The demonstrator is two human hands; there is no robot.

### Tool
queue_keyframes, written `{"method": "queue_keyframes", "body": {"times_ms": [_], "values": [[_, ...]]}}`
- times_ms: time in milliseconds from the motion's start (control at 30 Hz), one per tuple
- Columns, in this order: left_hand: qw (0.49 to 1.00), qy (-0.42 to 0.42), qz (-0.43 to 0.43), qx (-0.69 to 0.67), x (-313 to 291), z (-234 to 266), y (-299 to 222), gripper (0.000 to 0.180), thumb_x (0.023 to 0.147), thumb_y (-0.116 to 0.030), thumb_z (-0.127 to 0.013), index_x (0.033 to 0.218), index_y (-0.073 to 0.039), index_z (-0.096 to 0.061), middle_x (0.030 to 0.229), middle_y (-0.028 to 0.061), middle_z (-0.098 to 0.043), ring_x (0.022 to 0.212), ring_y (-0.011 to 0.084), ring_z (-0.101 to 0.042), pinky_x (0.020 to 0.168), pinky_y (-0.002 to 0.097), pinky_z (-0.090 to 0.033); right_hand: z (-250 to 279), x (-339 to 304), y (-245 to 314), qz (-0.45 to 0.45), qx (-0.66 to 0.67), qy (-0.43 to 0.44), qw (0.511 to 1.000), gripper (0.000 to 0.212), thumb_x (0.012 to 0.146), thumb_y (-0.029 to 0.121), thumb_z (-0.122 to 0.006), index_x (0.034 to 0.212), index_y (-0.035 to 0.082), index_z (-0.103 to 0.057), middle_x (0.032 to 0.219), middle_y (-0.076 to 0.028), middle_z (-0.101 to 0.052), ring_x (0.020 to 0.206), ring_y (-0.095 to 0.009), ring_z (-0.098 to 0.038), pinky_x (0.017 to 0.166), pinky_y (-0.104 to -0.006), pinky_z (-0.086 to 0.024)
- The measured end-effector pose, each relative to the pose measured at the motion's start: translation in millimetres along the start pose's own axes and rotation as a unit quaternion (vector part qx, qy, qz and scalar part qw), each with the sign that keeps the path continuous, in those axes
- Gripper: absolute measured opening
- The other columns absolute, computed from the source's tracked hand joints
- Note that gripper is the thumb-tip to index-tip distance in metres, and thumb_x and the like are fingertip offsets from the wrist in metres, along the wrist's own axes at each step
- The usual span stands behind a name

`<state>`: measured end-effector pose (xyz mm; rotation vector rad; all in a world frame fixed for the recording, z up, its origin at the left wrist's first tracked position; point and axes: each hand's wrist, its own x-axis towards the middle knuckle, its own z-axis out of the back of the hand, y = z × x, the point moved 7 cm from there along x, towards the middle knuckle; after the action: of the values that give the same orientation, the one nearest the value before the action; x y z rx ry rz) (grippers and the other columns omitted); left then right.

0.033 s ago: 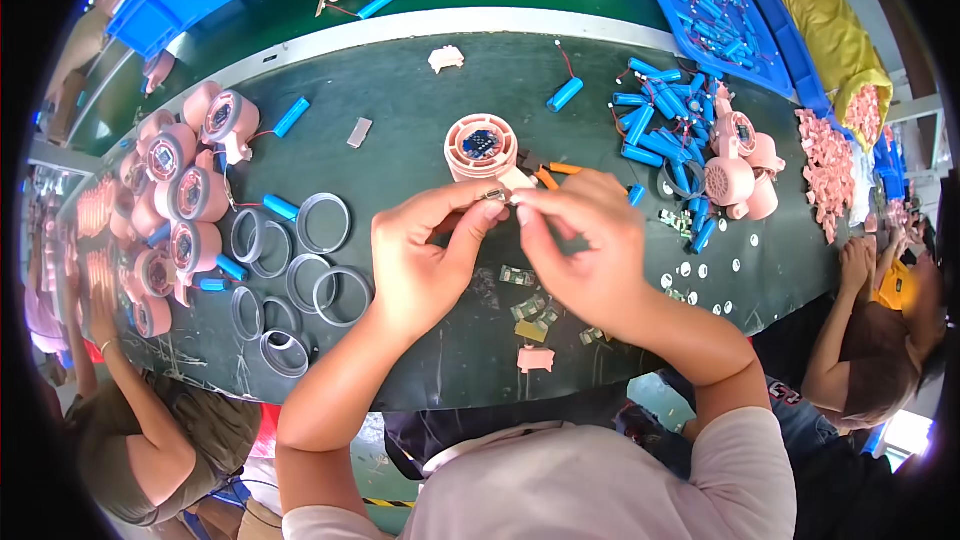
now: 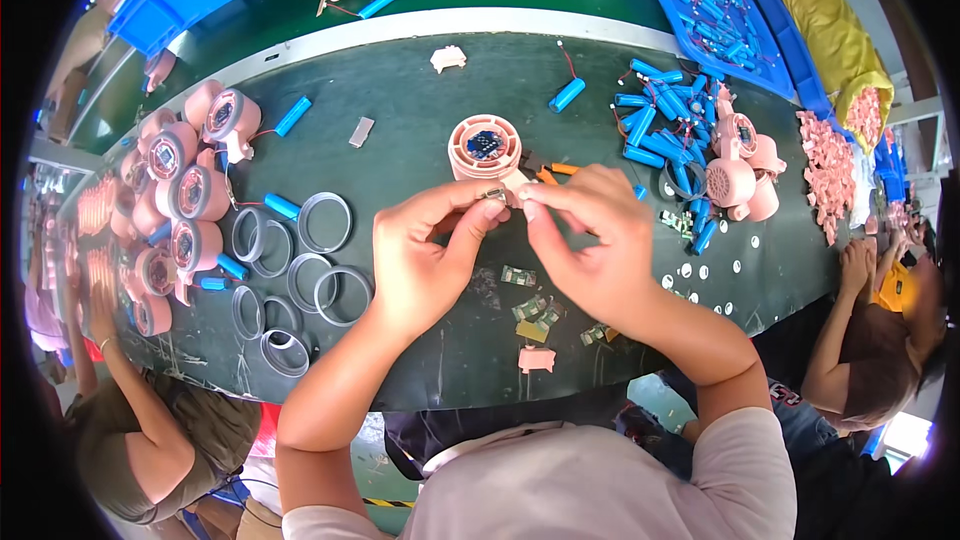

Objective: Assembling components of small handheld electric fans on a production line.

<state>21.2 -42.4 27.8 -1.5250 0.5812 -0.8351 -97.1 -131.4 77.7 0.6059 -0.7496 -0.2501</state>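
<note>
My left hand (image 2: 425,255) and my right hand (image 2: 590,240) meet over the middle of the dark green table (image 2: 420,120), pinching one small metallic part (image 2: 497,195) between their fingertips. Just beyond the fingers lies a round pink fan housing (image 2: 483,147) with a blue circuit board in its middle. Below the hands sit several small green circuit boards (image 2: 530,305) and a small pink plastic piece (image 2: 536,359).
Grey rings (image 2: 300,270) and pink housings (image 2: 190,170) with blue batteries lie at the left. Blue cylindrical batteries (image 2: 650,110) and more pink housings (image 2: 735,165) are at the right, with small white discs nearby. Other people sit at the left (image 2: 130,420) and right (image 2: 880,320).
</note>
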Motion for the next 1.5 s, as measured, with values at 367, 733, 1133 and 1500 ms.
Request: {"method": "queue_keyframes", "body": {"times_ms": [367, 733, 1133, 1500], "values": [[0.998, 0.052, -0.016, -0.018, 2.6, -3.9, 1.7, 0.015, 0.083, 0.0, -0.065, 0.098, 0.0, -0.067, 0.088, 0.0095, -0.07, 0.081, 0.0132, -0.066, 0.072, 0.0263, -0.053, -4.8, 10.2, 2.2, 0.034, -0.031, 0.041, 0.998, 0.016, 0.062, 0.004, -0.07, 0.076, 0.008, -0.063, 0.062, -0.002, -0.052, 0.059, -0.021, -0.049, 0.058, -0.0342, -0.032], [0.978, 0.042, -0.122, 0.167, -2.0, -9.7, -21.5, 0.016, 0.08, 0.006, -0.063, 0.095, 0.001, -0.067, 0.088, 0.0118, -0.069, 0.078, 0.0171, -0.066, 0.071, 0.0268, -0.052, -14.6, 1.9, 12.0, 0.089, -0.127, -0.021, 0.988, 0.019, 0.058, 0.002, -0.067, 0.06, 0.008, -0.049, 0.058, -0.005, -0.048, 0.057, -0.024, -0.05, 0.054, -0.0366, -0.035], [0.965, -0.033, -0.156, 0.207, -2.1, -5.5, -16.6, 0.017, 0.077, 0.005, -0.064, 0.093, 0.0, -0.067, 0.083, 0.0143, -0.068, 0.073, 0.025, -0.067, 0.067, 0.0304, -0.052, -26.6, -13.0, -10.8, -0.104, 0.151, -0.015, 0.983, 0.023, 0.071, -0.011, -0.06, 0.093, -0.003, -0.06, 0.07, -0.004, -0.054, 0.056, -0.008, -0.046, 0.05, -0.0219, -0.036], [0.955, -0.052, -0.161, 0.245, 11.0, 16.3, -26.3, 0.015, 0.075, -0.01, -0.061, 0.071, 0.002, -0.052, 0.079, 0.0114, -0.052, 0.072, 0.0207, -0.05, 0.065, 0.0298, -0.04, 17.2, 43.6, -63.8, 0.026, -0.127, 0.124, 0.984, 0.034, 0.067, 0.009, -0.071, 0.1, 0.007, -0.063, 0.098, -0.01, -0.06, 0.092, -0.03, -0.056, 0.081, -0.0417, -0.047]]}}
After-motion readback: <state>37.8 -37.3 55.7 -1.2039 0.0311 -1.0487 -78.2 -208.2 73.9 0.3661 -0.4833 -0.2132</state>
